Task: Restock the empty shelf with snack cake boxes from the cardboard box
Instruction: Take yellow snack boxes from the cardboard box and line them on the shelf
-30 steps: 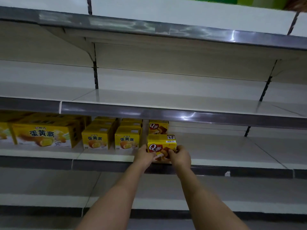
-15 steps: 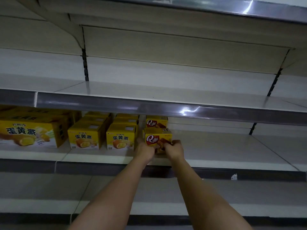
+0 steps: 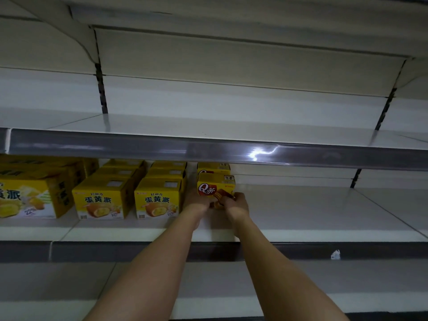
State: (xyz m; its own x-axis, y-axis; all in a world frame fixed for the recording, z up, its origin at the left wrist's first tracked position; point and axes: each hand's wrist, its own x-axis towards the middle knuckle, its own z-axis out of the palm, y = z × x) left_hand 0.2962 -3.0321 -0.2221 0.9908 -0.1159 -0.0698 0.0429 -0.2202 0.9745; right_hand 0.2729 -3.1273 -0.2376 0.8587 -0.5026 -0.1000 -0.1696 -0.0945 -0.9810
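The shelf (image 3: 301, 212) carries yellow boxes (image 3: 104, 198) on its left part. Just right of them, deep on the shelf, sits the cake box (image 3: 216, 185), a second one (image 3: 214, 166) behind it. The left hand (image 3: 196, 201) and right hand (image 3: 237, 201) clasp its lower front corners.

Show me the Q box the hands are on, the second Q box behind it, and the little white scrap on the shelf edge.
Front Q box (image 3: 214, 185): head view, its front face.
Rear Q box (image 3: 213, 167): head view, its top.
White scrap (image 3: 335, 255): head view, its middle.
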